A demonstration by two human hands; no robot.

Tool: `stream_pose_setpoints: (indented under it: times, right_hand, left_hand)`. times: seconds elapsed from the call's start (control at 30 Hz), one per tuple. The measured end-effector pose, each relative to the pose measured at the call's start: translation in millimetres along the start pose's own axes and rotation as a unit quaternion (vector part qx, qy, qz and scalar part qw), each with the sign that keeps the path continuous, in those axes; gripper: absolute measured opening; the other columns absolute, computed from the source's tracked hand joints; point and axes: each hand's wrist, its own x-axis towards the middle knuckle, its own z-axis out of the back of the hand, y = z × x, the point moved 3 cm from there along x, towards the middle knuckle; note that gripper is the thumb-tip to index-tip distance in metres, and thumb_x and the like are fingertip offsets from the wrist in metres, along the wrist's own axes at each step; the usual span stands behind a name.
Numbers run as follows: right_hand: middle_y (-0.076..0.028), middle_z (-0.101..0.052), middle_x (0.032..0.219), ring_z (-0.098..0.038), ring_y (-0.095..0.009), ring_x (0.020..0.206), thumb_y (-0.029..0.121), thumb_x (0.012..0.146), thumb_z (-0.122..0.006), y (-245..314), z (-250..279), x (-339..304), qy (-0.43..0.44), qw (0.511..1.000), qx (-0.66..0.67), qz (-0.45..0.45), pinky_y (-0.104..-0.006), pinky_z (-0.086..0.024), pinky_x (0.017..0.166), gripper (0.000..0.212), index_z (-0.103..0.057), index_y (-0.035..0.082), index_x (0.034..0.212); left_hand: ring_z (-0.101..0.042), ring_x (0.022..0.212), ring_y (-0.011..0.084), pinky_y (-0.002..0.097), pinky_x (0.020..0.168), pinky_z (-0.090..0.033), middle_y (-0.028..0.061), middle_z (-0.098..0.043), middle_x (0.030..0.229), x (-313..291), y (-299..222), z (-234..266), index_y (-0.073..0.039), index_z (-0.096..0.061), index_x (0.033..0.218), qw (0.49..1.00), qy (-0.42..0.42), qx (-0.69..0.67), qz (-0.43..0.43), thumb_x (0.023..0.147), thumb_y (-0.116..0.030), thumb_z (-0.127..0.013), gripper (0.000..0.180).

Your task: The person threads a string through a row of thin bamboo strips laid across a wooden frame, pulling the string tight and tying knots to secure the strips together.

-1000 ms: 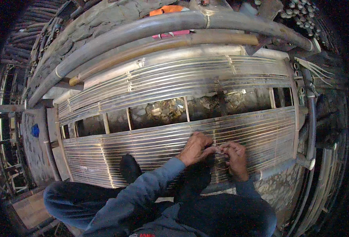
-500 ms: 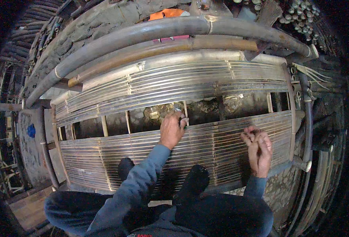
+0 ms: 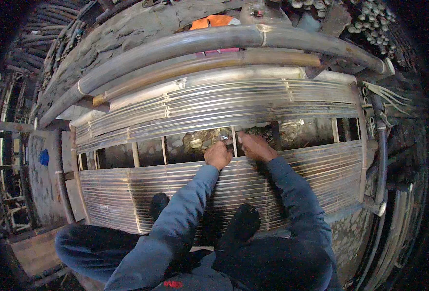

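Note:
My left hand (image 3: 218,155) is closed, its thumb side next to a thin upright bamboo crosspiece (image 3: 234,142) in the gap of a slatted bamboo frame. Something small and shiny shows at its fingertips, too small to name. On the crosspiece's other side my right hand (image 3: 256,147) is closed, with its fingertips turned toward the left hand; what they pinch is hidden. Both hands lie over the near edge of the lower panel of thin bamboo slats (image 3: 175,194). Beyond the gap runs the upper panel of slats (image 3: 224,94).
Thick bamboo poles (image 3: 166,47) cross behind the panels. An orange cloth (image 3: 214,22) lies past them. Cut bamboo ends (image 3: 370,19) are stacked at far right, and loose pale strips (image 3: 387,94) hang at the frame's right end. My dark-clad feet (image 3: 243,220) rest on the lower slats.
My right hand has moved left and away from me, from above the right-hand slats to the crosspiece beside my left hand. My left hand stays at nearly the same spot on the frame.

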Motion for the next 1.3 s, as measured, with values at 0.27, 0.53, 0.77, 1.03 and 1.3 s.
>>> stream_pose_setpoints:
  times: [0.27, 0.53, 0.77, 1.03, 1.3]
  right_hand:
    - [-0.017, -0.072, 0.096, -0.071, -0.026, 0.086, 0.003, 0.087, -0.062, -14, -22, 15, -0.036, 0.980, 0.194, -0.039, -0.0397, -0.054, 0.073, 0.038, -0.053, 0.001, 0.124]
    - [-0.013, -0.072, 0.115, -0.066, -0.018, 0.106, -0.002, 0.085, -0.056, 15, -1, -20, -0.186, 0.858, 0.472, 0.079, -0.0314, -0.048, 0.095, 0.050, -0.048, 0.000, 0.134]
    - [-0.016, -0.068, 0.126, -0.064, -0.019, 0.116, -0.004, 0.086, -0.054, 55, -9, -19, -0.166, 0.889, 0.424, 0.050, -0.0304, -0.043, 0.104, 0.070, -0.033, -0.001, 0.153]
    - [-0.019, -0.070, 0.115, -0.069, -0.023, 0.090, 0.003, 0.094, -0.061, 8, -18, -50, -0.170, 0.582, 0.791, -0.080, -0.0343, -0.058, 0.081, 0.046, -0.050, 0.005, 0.139]
    - [-0.022, -0.069, 0.117, -0.070, -0.020, 0.078, -0.001, 0.093, -0.058, 19, -33, -49, -0.154, 0.611, 0.776, -0.033, -0.0291, -0.059, 0.069, 0.049, -0.048, 0.003, 0.141]
  left_hand:
    - [-0.071, 0.091, 0.0309, 0.0419, 0.080, -0.056, 0.0165, -0.074, 0.091, 20, 51, -12, -0.007, -0.075, 0.105, 0.978, -0.083, -0.172, -0.082, 0.084, -0.017, -0.072, 0.024]
    - [-0.056, 0.064, 0.0090, 0.0239, 0.060, -0.046, 0.0024, -0.069, 0.080, -33, 11, 62, -0.002, -0.073, 0.095, 0.839, -0.012, -0.544, -0.009, 0.093, -0.014, -0.071, 0.012]
    - [-0.059, 0.063, 0.0087, 0.0235, 0.059, -0.046, 0.0016, -0.065, 0.074, -55, -21, 125, -0.003, -0.071, 0.098, 0.787, 0.031, -0.612, -0.078, 0.095, -0.017, -0.070, 0.015]
    - [-0.056, 0.062, 0.0108, 0.0260, 0.058, -0.046, 0.0050, -0.068, 0.082, -40, 32, 143, 0.000, -0.070, 0.102, 0.726, -0.091, -0.680, -0.050, 0.096, -0.012, -0.067, 0.013]
    - [-0.058, 0.060, 0.0101, 0.0266, 0.060, -0.051, 0.0044, -0.067, 0.078, -46, 59, 153, 0.000, -0.070, 0.098, 0.729, -0.066, -0.679, -0.062, 0.095, -0.012, -0.068, 0.013]
